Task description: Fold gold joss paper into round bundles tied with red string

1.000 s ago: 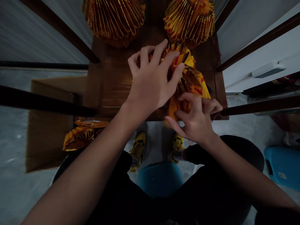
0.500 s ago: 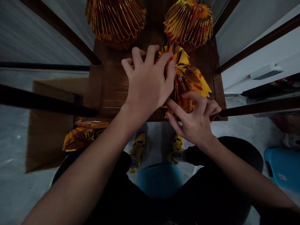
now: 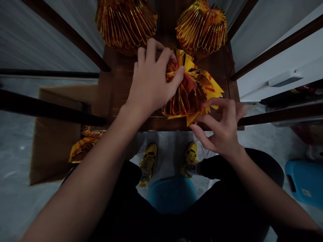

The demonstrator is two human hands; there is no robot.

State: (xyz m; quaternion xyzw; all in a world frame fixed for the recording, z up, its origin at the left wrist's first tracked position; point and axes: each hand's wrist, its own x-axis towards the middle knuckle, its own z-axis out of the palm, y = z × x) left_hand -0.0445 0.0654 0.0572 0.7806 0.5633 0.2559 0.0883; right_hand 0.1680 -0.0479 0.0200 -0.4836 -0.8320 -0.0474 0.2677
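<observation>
Working the folds of the pleated paper flower [image 3: 185, 99] seems to be the step in hand; the flower rests on the wooden board [image 3: 118, 89], right of the board's middle and close to its near edge. Your left hand [image 3: 154, 79] arches over the flower's left side, thumb and forefinger bent in by its centre, while your right hand [image 3: 222, 126] is near the board's near right corner, thumb and forefinger at the flower's loose yellow tips. The hands are apart from each other, with paper between them; whether either one truly pinches a fold you cannot tell, and the right outer fingers are blurred. Steady the centre with light fingertips, not the palm, and ease out one layer at a time by its tip, since such shiny paper would likely crease or tear under a hard tug. Mind the board's near edge, where the lowest tips lie. On the board's far side are a left paper ball [image 3: 127, 28] and a right paper ball [image 3: 202, 28], the right one just behind the flower, so lift gently there. A dark bar [image 3: 277, 116] runs out from the board's near right corner, close to your right fingers, limiting a wide sweep. The board's left half, where wood shows, gives you more room to turn the flower.
</observation>
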